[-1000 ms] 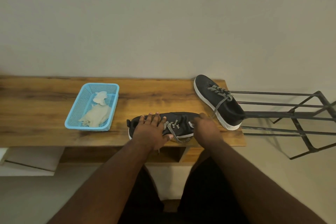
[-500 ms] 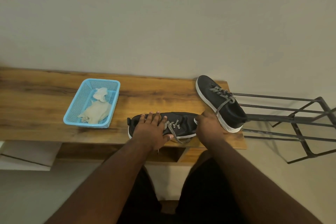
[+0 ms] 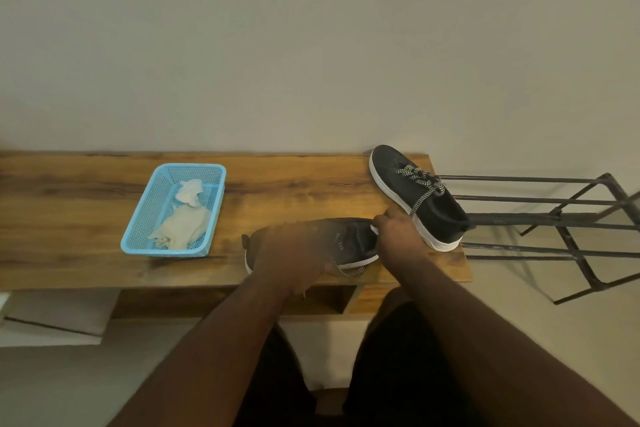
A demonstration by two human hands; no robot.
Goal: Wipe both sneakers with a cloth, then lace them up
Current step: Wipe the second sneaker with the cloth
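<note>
I see my left hand [image 3: 294, 253] blurred over the middle of the near black knit sneaker with a white sole [image 3: 356, 241], and I cannot tell how its fingers lie; my right hand [image 3: 398, 232] curls round that sneaker's toe end, gripping it; a speckled lace [image 3: 348, 272] trails off its front edge on the long wooden bench [image 3: 69, 218]; the second black sneaker [image 3: 415, 198], laced, lies at the bench's right end beside a black metal rack [image 3: 554, 218]; the crumpled pale cloth [image 3: 183, 225] sits in a light blue plastic mesh basket [image 3: 138, 222], well apart to the left
</note>
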